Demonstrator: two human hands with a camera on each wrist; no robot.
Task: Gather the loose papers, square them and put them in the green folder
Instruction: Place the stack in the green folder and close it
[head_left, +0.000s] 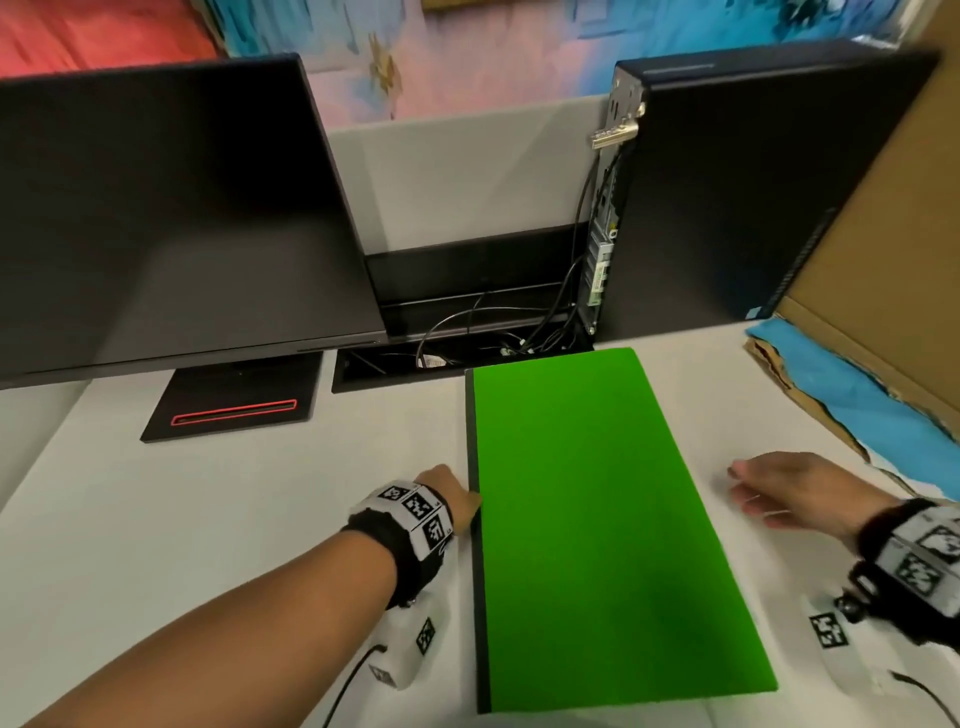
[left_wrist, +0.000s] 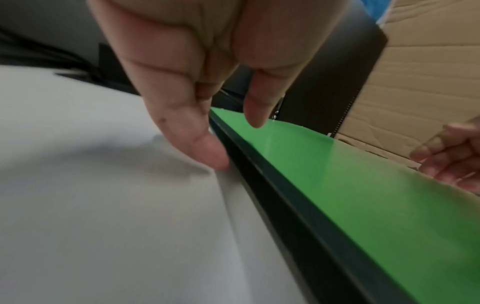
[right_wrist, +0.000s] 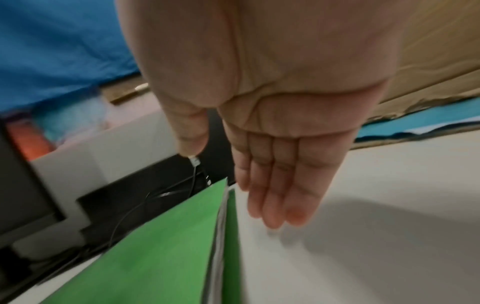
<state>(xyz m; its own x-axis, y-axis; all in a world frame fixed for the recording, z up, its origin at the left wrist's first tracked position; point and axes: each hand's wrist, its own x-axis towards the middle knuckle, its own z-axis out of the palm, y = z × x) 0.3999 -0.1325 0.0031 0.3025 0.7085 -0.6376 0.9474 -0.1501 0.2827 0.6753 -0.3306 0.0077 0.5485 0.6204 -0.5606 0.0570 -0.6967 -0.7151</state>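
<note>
The green folder lies closed on the white desk, dark spine to the left. My left hand is at the spine. In the left wrist view one finger touches the desk against the spine of the folder, and the thumb hangs just above the cover. My right hand hovers right of the folder, fingers straight and together, holding nothing. In the right wrist view this hand is beside the folder's open edge, where white paper edges show between the covers.
A dark monitor on a black base stands at the back left, a black computer tower at the back right. A cable well opens behind the folder. Torn cardboard over a blue sheet lines the right side.
</note>
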